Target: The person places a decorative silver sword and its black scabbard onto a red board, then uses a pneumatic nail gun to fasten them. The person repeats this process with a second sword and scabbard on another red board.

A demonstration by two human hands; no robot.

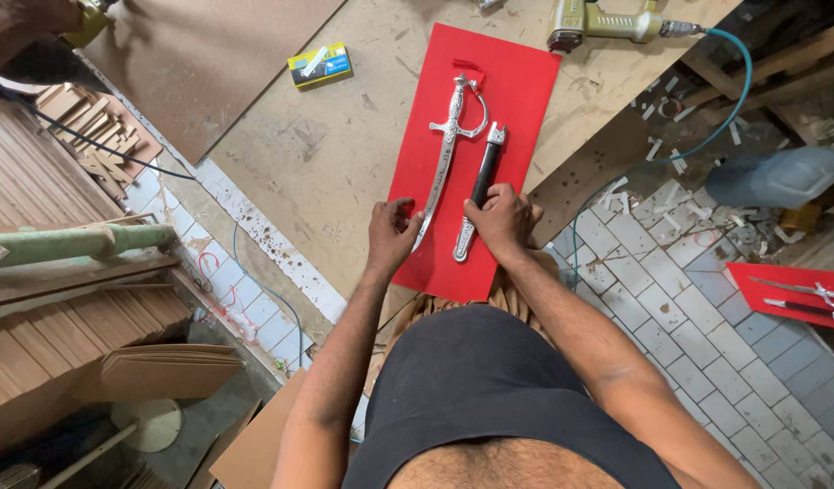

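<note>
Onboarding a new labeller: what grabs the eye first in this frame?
The bright red board on the plywood table at centre stands out, with a small silver curved sword and its black scabbard lying side by side on it. The left hand rests at the sword's tip and the right hand presses on the scabbard. A second red board with a similar set lies on the tiled floor at right.

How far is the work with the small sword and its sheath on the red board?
Done: the silver sword and the black sheath lie side by side on the red board. In hand: the left hand touches the blade tip, and the right hand presses the sheath. Left: no fastening is visible yet.
</note>
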